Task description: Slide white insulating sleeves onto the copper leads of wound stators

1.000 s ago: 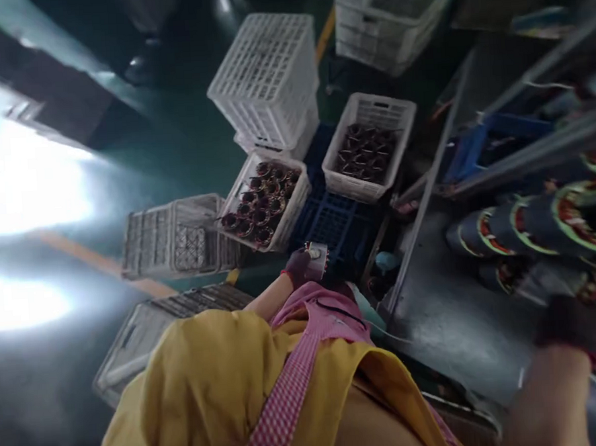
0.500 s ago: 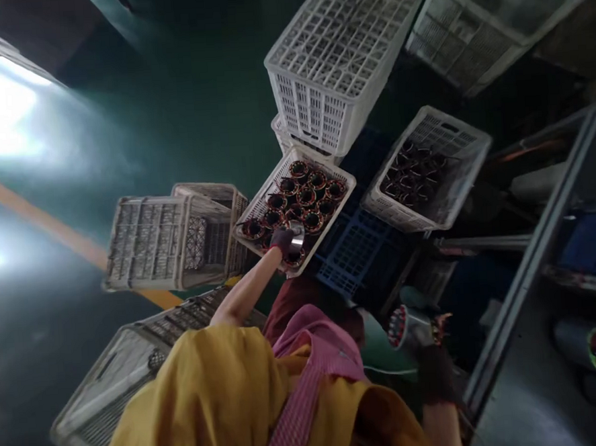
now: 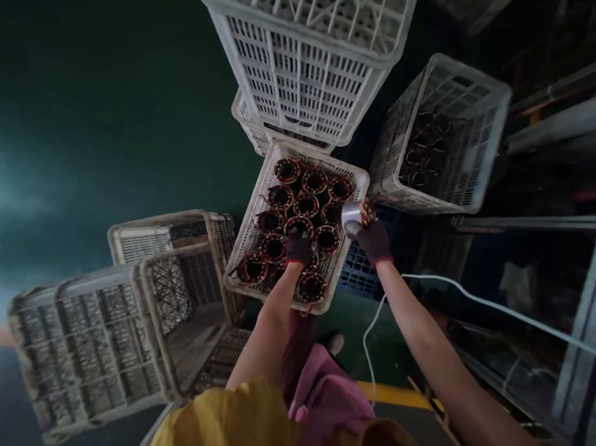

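My gloved left hand [image 3: 300, 247] is over the white crate [image 3: 341, 154], at the near edge of a ring-shaped part with copper-coloured windings [image 3: 298, 225]. Its dark fingers blend into the part, so their grip is unclear. Several similar wound rings [image 3: 306, 205] stand upright around it in the crate. My gloved right hand [image 3: 374, 240] is raised beside the crate's right edge, its fingers wrapped round a silver metal cylinder [image 3: 352, 215] with windings showing at its right end.
A tall white crate stack [image 3: 298, 68] rises behind. Another crate [image 3: 451, 203] holding dark parts is at the right, near metal rails [image 3: 588, 293]. Worn crates [image 3: 84, 350] lie at the left. A pale hose [image 3: 484, 296] crosses the lower right.
My right hand has come up from the lower right to the crate's side with the wound cylinder. My left hand no longer shows the shiny cylinder it held. The view has shifted closer.
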Demonstrator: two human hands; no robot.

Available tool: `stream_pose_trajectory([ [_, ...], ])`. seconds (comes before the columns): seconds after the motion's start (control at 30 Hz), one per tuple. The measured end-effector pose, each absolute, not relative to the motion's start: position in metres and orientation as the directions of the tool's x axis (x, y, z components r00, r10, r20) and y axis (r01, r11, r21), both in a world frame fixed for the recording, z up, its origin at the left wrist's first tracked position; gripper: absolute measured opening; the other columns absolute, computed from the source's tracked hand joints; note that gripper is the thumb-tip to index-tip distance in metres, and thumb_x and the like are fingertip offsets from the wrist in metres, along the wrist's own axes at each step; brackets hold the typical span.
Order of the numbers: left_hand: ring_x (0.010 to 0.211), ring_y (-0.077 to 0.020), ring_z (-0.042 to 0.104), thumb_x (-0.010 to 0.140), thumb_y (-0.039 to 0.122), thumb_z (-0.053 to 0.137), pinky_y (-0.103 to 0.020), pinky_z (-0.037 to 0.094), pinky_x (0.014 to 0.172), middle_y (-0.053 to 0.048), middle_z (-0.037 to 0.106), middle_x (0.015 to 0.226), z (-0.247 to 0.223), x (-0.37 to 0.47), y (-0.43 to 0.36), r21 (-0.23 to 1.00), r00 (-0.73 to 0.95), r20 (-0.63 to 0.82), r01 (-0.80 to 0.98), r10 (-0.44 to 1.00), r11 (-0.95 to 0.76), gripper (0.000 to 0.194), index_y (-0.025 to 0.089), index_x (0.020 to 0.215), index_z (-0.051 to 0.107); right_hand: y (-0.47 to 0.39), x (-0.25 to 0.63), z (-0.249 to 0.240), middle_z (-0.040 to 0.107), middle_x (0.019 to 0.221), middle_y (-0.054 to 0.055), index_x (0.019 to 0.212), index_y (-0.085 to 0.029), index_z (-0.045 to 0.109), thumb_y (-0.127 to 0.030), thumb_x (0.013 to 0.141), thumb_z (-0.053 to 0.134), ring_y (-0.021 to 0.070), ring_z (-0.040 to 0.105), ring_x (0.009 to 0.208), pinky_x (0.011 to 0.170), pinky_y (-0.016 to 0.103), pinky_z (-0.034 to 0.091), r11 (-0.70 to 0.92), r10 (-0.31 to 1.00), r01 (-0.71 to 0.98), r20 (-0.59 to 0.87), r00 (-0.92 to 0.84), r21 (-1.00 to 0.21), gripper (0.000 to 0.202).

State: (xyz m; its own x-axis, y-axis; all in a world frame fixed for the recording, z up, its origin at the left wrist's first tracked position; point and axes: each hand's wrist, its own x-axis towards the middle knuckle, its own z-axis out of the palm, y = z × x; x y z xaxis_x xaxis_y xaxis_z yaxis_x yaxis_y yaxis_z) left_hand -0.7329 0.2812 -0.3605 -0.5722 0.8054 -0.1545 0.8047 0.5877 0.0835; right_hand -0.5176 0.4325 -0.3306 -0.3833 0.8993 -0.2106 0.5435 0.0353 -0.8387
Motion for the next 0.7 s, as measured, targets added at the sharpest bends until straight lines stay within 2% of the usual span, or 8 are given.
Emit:
stream_pose_trajectory([
  [0.07,0.167,-0.0359,0.037,0.104,0.036,0.069,-0.056,0.028,0.139,-0.019,0.059,0.165,-0.369,-0.738,0.276,0.062,-0.543,-0.168,0.827,0.823,0.558,0.056,0.015,0.156,0.064,0.453,-0.554,-0.332,0.073,0.149,0.023,0.149,-0.009,0.072,-0.053,0.103,0.061,0.0395,0.066,0.144,0.124,0.048,0.049,0.229,0.883,0.646,-0.125,-0.453,-0.728,0.064],
  [0.13,0.167,-0.0353,0.037,0.104,0.037,0.067,-0.056,0.025,0.141,-0.021,0.059,0.165,-0.372,-0.744,0.274,0.041,-0.526,-0.186,0.840,0.830,0.541,0.061,0.013,0.159,0.062,0.464,-0.583,-0.338,0.069,0.155,0.026,0.151,-0.007,0.070,-0.047,0.106,0.059,0.0402,0.059,0.151,0.130,0.050,0.043,0.354,0.828,0.698,-0.139,-0.544,-0.622,0.062],
  [0.23,0.168,-0.0341,0.036,0.105,0.037,0.066,-0.054,0.024,0.141,-0.022,0.060,0.164,-0.370,-0.753,0.277,0.018,-0.516,-0.224,0.846,0.827,0.533,0.060,0.010,0.159,0.062,0.470,-0.612,-0.351,0.079,0.137,0.025,0.130,-0.009,0.082,-0.047,0.100,0.070,0.0398,0.070,0.138,0.121,0.048,0.051,0.390,0.715,0.676,-0.257,-0.650,-0.625,0.050],
  [0.3,0.166,-0.0342,0.039,0.106,0.038,0.069,-0.056,0.026,0.140,-0.020,0.062,0.162,-0.364,-0.757,0.282,0.011,-0.514,-0.261,0.845,0.817,0.535,0.057,0.013,0.157,0.063,0.473,-0.618,-0.357,0.084,0.121,0.022,0.117,-0.011,0.085,-0.053,0.098,0.075,0.0356,0.078,0.123,0.111,0.046,0.057,0.396,0.635,0.645,-0.313,-0.706,-0.654,0.047],
  [0.4,0.152,-0.0351,0.055,0.107,0.046,0.073,-0.062,0.040,0.131,-0.016,0.065,0.157,-0.342,-0.755,0.293,-0.010,-0.532,-0.330,0.828,0.780,0.561,0.051,0.017,0.149,0.068,0.481,-0.593,-0.357,0.087,0.113,0.014,0.115,-0.015,0.084,-0.060,0.101,0.073,0.0285,0.081,0.111,0.105,0.044,0.060,0.339,0.614,0.599,-0.312,-0.725,-0.725,0.049],
  [0.5,0.133,-0.0332,0.068,0.108,0.053,0.073,-0.057,0.054,0.118,-0.012,0.070,0.144,-0.307,-0.735,0.310,-0.068,-0.563,-0.392,0.807,0.728,0.587,0.048,0.017,0.138,0.072,0.493,-0.515,-0.357,0.087,0.117,0.010,0.118,-0.020,0.085,-0.055,0.101,0.073,0.0261,0.079,0.119,0.109,0.036,0.057,0.225,0.741,0.557,-0.230,-0.630,-0.799,0.040],
  [0.6,0.122,-0.0286,0.073,0.110,0.052,0.068,-0.050,0.059,0.110,-0.012,0.075,0.133,-0.273,-0.695,0.330,-0.166,-0.614,-0.399,0.779,0.681,0.605,0.042,0.018,0.134,0.072,0.499,-0.390,-0.364,0.087,0.121,0.004,0.118,-0.024,0.085,-0.043,0.100,0.073,0.0228,0.078,0.122,0.112,0.032,0.056,0.097,0.903,0.520,-0.144,-0.405,-0.849,0.028],
  [0.7,0.117,-0.0382,0.078,0.112,0.044,0.052,-0.049,0.060,0.097,-0.018,0.080,0.122,-0.254,-0.631,0.339,-0.229,-0.673,-0.339,0.736,0.657,0.636,0.036,0.019,0.126,0.074,0.483,-0.247,-0.382,0.087,0.123,0.004,0.117,-0.025,0.085,-0.034,0.099,0.068,0.0229,0.079,0.120,0.112,0.035,0.058,-0.042,0.994,0.472,-0.086,-0.071,-0.881,0.027],
])
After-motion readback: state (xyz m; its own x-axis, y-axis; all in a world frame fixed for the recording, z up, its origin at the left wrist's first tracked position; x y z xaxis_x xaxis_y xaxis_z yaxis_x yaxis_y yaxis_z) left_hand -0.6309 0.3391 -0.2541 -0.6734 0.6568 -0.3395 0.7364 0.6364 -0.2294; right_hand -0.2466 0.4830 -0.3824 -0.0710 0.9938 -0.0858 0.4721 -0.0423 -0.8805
